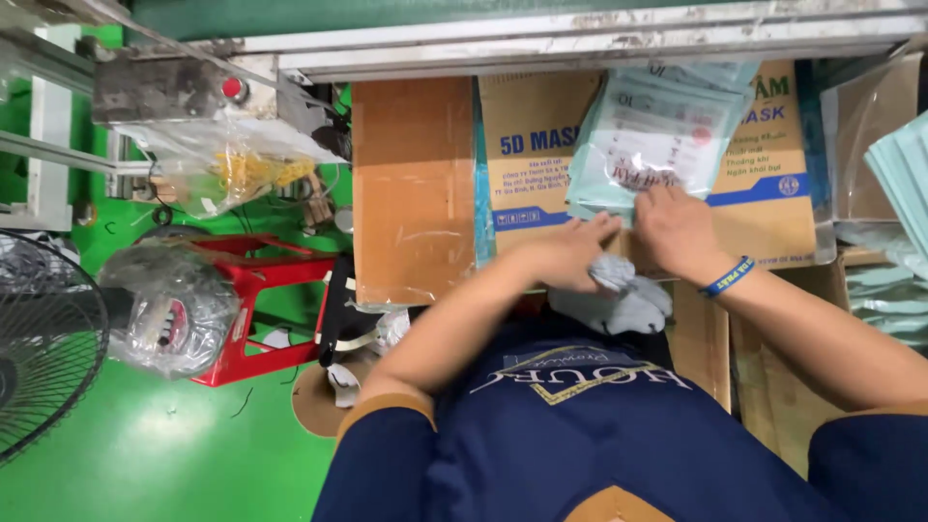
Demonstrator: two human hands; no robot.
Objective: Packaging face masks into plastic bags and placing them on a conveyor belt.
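Head view: mask packet (650, 135) lies flat on cardboard box (773, 208), just beyond both hands. Right hand (680, 227) presses packet's near edge, fingers flat. Left hand (570, 253) beside it, seemingly holding grey cloth (619, 300).

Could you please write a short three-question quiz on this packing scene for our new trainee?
1. True or false: both hands rest on the stack of pale green mask packets.
2. What does the right hand wear at the wrist? A) a watch B) a blue wristband C) a glove
3. Fill in: the red stool stands on a ____ floor.

Key:
1. False. The right hand touches the near edge of the packets, but the left hand lies beside them on the cardboard box.
2. B, the blue wristband.
3. Green; the green floor also holds a fan near the picture's left edge.
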